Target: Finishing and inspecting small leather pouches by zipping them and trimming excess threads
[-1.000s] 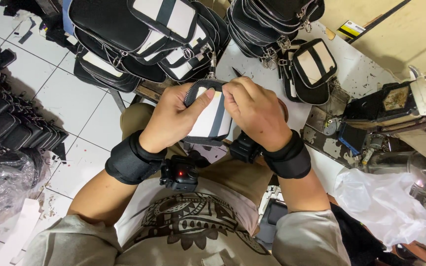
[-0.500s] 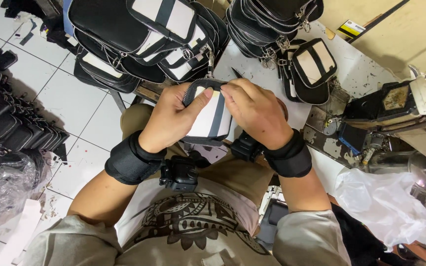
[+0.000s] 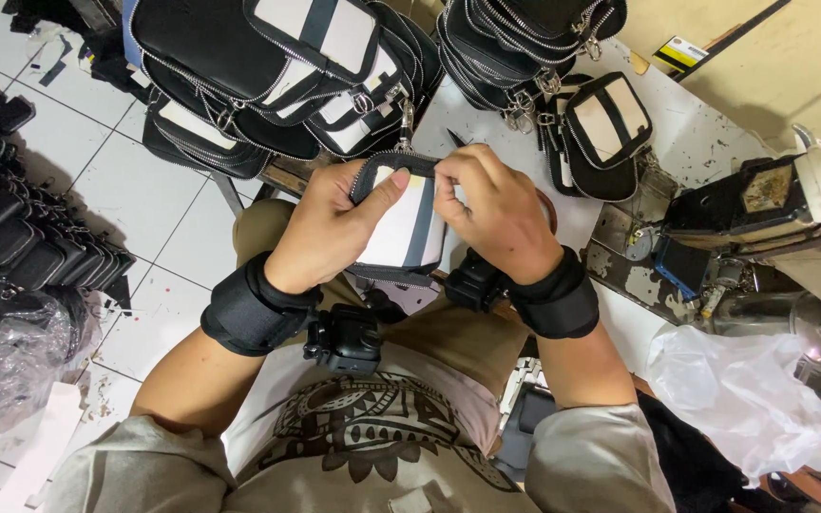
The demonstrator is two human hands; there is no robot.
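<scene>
White floor tiles [image 3: 59, 152] and a scuffed white worktop [image 3: 715, 142] fill the background, and everything here is best placed from the small black-and-white zippered pouch with a grey centre stripe [image 3: 409, 228], held just above the person's lap at the table's near edge. Beyond the pouch, a big heap of finished black-and-white zip bags [image 3: 277, 66] spills over the table, with a second stack of black zip bags [image 3: 525, 38] beyond it and to the right; far right of it sits a black sewing machine head [image 3: 762, 204], and below right a crumpled clear plastic bag [image 3: 743, 399]. Left of the pouch, on the floor, lies a row of small black pouches [image 3: 40, 247]. The left hand [image 3: 320, 233] is closed around the pouch's left side, thumb pressed flat on the white panel, fingers hidden behind. The right hand [image 3: 496, 214] is curled tight at the pouch's upper right corner, fingertips pinching at the zip edge; whether they hold the slider itself I cannot tell. The work looks like handling the zip, and it would go best with the left hand keeping the body taut and square while the right pulls along the zip's line, not across it.
</scene>
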